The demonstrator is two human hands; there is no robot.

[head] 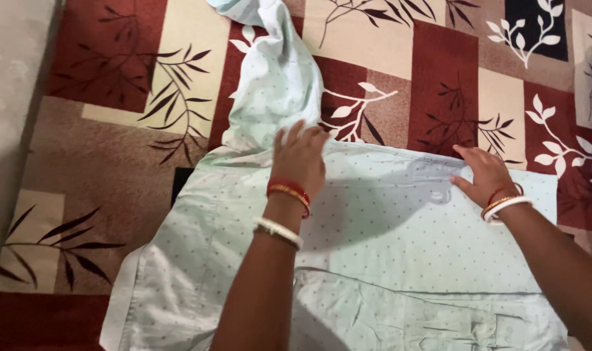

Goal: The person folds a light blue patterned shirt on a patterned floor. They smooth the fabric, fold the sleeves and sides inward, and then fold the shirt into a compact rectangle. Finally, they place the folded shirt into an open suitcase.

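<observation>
Folded pale-green cloth with small dots (387, 221) lies spread on the patterned carpet (107, 162), its doubled lower layers closest to the camera, just below both forearms. Both hands rest flat on its far edge. The left hand (300, 156) is open, fingers spread, pressing down where a loose, rumpled length of the same cloth (276, 71) runs away beyond its fingertips. The right hand (484, 174) is also open, palm down, fingers laid along the folded edge; neither hand has anything pinched or gripped. Bangles (288, 190) sit on both wrists.

By its creases and drape, the cloth looks light, thin and limp, likely to slide over itself, so corners and folded edges seem the surest places to take hold. Bare carpet lies beyond and to the left of the hands; a pale floor strip (10, 97) borders the far left.
</observation>
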